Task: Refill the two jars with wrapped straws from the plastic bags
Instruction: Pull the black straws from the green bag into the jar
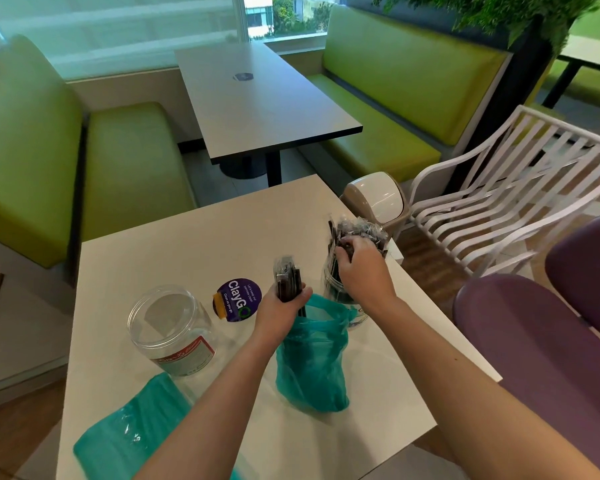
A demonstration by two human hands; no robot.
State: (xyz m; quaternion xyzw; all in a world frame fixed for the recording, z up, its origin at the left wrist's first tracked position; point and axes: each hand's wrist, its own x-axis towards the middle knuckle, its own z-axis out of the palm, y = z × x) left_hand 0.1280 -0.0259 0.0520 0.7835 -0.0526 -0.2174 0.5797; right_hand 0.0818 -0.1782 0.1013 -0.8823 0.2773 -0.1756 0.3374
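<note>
The white counter (194,237) stands in a booth area, with green padded benches (395,109) on either side of a grey table (257,109) beyond it, a window behind, and purple seats (534,341) at the right. A white slatted chair (492,202) and a small swing-lid bin (378,199) sit past the counter's far right corner. On the counter, a clear jar (174,330) stands at the left, holding no straws, just beside a round purple sticker (238,299). The left hand (281,306) closes its grip round a bundle of wrapped straws (286,278), held upright above the mouth of a green plastic bag (312,365) standing mid-counter. The right hand (361,268) reaches into the second jar (336,289), its fingers curled among the straws (357,226) that stand packed in it. A second green bag (132,434) lies flat near the counter's near left edge.
</note>
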